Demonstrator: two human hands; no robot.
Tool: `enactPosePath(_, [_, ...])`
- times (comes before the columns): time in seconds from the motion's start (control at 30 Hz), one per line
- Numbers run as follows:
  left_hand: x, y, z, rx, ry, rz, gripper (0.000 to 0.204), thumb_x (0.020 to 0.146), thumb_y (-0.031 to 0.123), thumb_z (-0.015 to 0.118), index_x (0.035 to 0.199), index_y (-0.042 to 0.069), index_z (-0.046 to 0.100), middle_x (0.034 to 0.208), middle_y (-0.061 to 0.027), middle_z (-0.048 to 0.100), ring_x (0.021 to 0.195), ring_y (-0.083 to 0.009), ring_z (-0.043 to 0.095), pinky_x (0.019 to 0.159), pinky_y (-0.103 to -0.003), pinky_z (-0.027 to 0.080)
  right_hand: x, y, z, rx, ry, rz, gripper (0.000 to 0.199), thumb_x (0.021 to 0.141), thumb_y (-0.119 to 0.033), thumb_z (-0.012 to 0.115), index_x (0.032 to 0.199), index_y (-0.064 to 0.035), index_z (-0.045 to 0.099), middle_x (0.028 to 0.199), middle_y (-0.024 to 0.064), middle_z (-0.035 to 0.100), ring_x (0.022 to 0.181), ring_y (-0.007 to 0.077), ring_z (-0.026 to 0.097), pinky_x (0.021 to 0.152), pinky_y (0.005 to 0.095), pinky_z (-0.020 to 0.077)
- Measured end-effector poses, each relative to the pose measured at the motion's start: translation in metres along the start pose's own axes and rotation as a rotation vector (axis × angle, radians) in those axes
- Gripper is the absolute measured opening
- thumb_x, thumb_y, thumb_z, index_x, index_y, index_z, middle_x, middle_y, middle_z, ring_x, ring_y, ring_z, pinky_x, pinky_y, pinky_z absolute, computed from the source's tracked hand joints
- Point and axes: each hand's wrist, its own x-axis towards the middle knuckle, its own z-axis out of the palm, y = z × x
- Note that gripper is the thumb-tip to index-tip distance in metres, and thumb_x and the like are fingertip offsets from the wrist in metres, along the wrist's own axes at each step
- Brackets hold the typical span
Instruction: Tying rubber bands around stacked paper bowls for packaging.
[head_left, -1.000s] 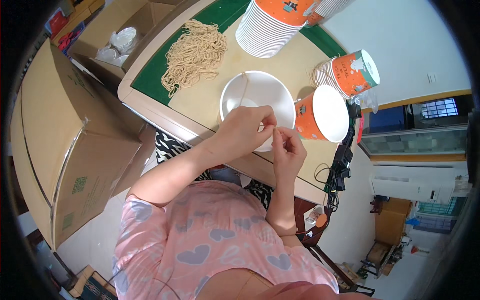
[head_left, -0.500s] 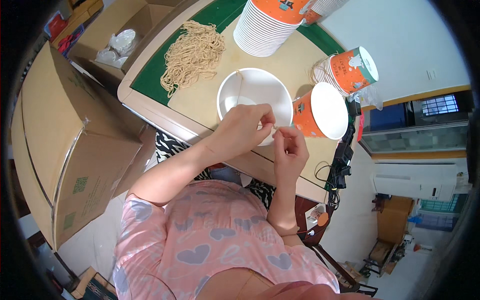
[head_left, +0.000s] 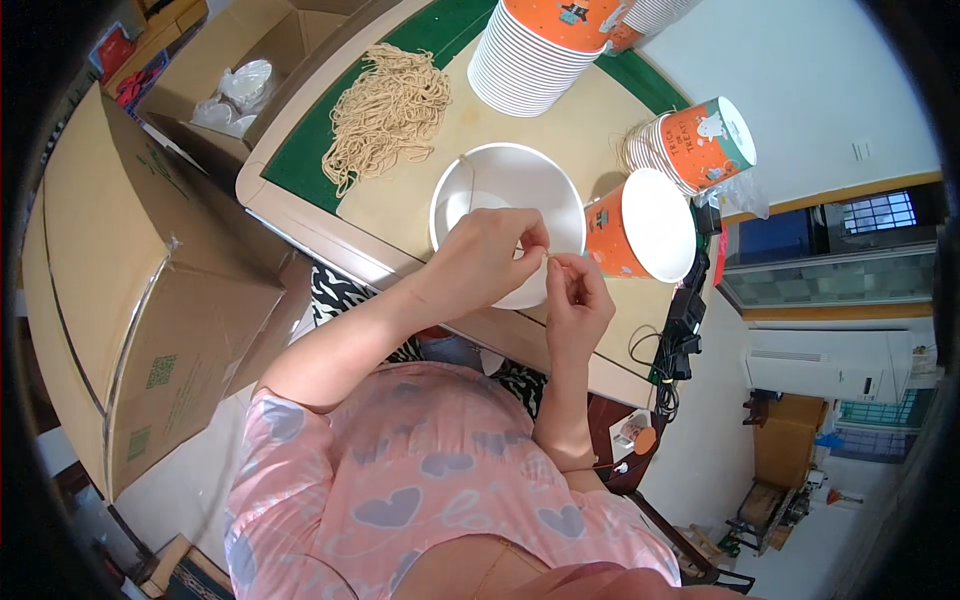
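Observation:
A paper bucket (head_left: 508, 165), white inside, stands in front of me with its mouth up. A thin tan cord (head_left: 473, 185) hangs from its far rim and runs down toward my hands. My left hand (head_left: 492, 252) is over the bucket's mouth, its thumb and forefinger pinched on the cord. Fingertip to fingertip with it, my right hand (head_left: 580, 300) pinches the cord's end at the near right rim. The fingers hide most of this end. A loose heap of tan cords (head_left: 385, 115) lies beyond the bucket to the left.
An orange bucket (head_left: 615, 235) lies tipped at the right, its white mouth toward me. Behind it is an orange stack (head_left: 705, 145) with cords hanging. A tall stack of buckets (head_left: 530, 75) stands at the back. Black adapters and cables (head_left: 685, 330) line the right edge; cardboard boxes (head_left: 150, 320) stand left.
The bucket has tilted or shifted slightly, its far rim sitting a little lower and more to the left in view. Both hands keep their pinch on the cord, almost in place.

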Motion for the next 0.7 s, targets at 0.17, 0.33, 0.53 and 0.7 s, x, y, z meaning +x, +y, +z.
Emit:
enactPosePath(0.17, [0.001,-0.002,0.0,-0.013,-0.013,0.009,0.013,0.081,0.011,0.06,0.084,-0.001,0.063,0.079,-0.0162,0.067,0.074,-0.0326,0.065,0.068,-0.039,0.05,0.001,0.0,0.001,0.005,0.002,0.004,0.005,0.084,-0.003,0.066,0.089,-0.0021,0.066,0.066,-0.0056,0.05,0.055,0.0008,0.037,0.049,0.0172,0.0283])
enactPosePath(0.33, [0.001,-0.005,0.007,0.047,0.048,0.0,0.011,0.083,0.01,0.058,0.083,0.001,0.062,0.079,-0.015,0.064,0.074,-0.0334,0.063,0.067,-0.041,0.05,0.0,0.002,0.0,-0.032,-0.008,-0.021,0.005,0.084,-0.003,0.066,0.09,-0.002,0.066,0.066,-0.006,0.05,0.055,0.0007,0.036,0.049,0.0171,0.0284])
enactPosePath(0.53, [0.001,-0.005,0.011,0.127,0.138,0.099,0.009,0.084,0.009,0.057,0.081,0.002,0.061,0.079,-0.0134,0.062,0.072,-0.0333,0.062,0.065,-0.041,0.049,0.001,0.0,-0.002,-0.013,-0.046,-0.012,0.007,0.087,0.0,0.063,0.094,0.0005,0.064,0.075,-0.0045,0.057,0.061,-0.0009,0.042,0.053,0.0144,0.0297])
enactPosePath(0.7, [0.0,-0.004,0.009,0.115,0.109,0.099,0.008,0.083,0.009,0.06,0.083,0.001,0.061,0.078,-0.0132,0.062,0.069,-0.0297,0.062,0.061,-0.037,0.049,0.004,-0.011,-0.005,-0.008,-0.045,0.017,0.007,0.085,-0.001,0.065,0.093,-0.0007,0.065,0.07,-0.0059,0.053,0.058,-0.0009,0.039,0.05,0.0161,0.0282])
